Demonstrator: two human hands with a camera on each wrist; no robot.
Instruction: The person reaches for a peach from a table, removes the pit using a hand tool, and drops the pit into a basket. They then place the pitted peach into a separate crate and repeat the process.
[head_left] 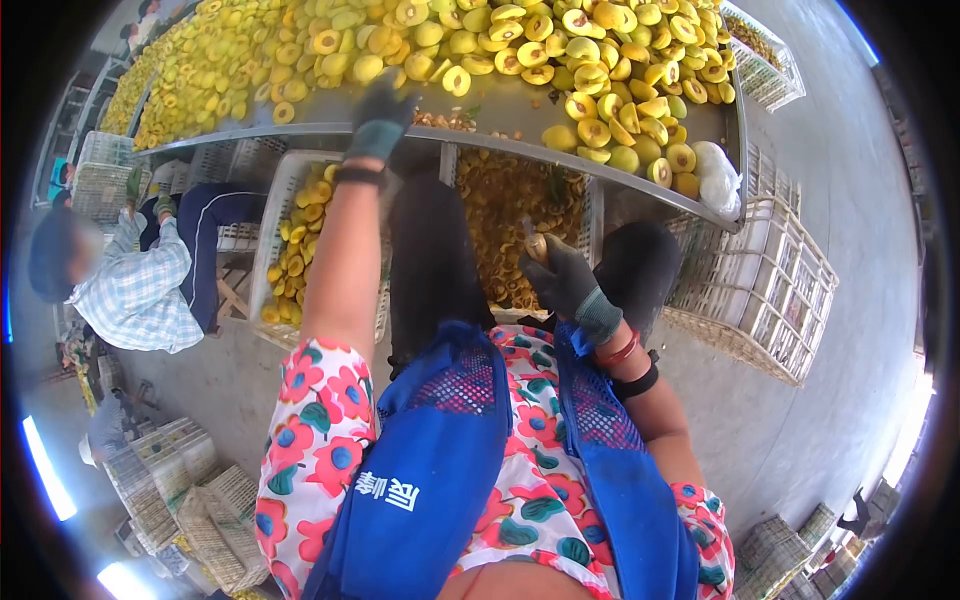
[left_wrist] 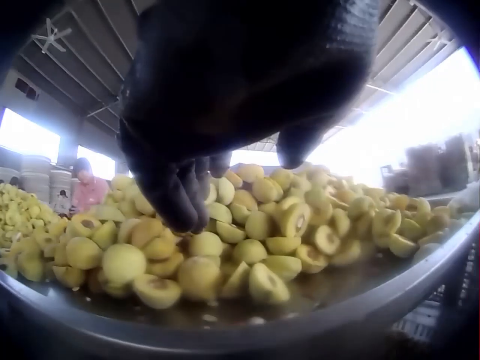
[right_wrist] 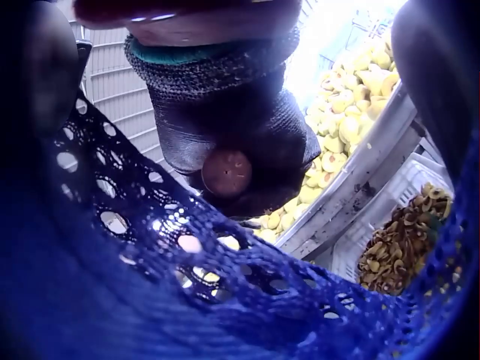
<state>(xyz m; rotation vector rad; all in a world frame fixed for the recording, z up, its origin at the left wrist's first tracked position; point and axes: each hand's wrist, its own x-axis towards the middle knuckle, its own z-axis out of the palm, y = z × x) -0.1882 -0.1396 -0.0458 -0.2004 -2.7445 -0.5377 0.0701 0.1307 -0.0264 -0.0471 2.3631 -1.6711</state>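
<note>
My left hand (head_left: 383,115), in a dark glove, reaches over the near edge of a metal table (head_left: 300,128) heaped with halved yellow-green stone fruit (head_left: 480,45). In the left wrist view, the loosely bent fingers (left_wrist: 176,195) hang over the halves, with no fruit between fingers and thumb. My gloved right hand (head_left: 562,285) grips a small tool by its wooden handle (head_left: 537,246), above my lap. A short pale tip points up from the handle toward the table. In the right wrist view, the handle's round brown end (right_wrist: 226,172) sticks out of the fist.
Below the table edge stand a crate of yellow fruit pieces (head_left: 300,240) and a crate of brownish scraps (head_left: 515,200). A white plastic bag (head_left: 716,178) sits at the table's right corner. Large white crates (head_left: 760,290) stand at right. Another person (head_left: 140,270) sits at left.
</note>
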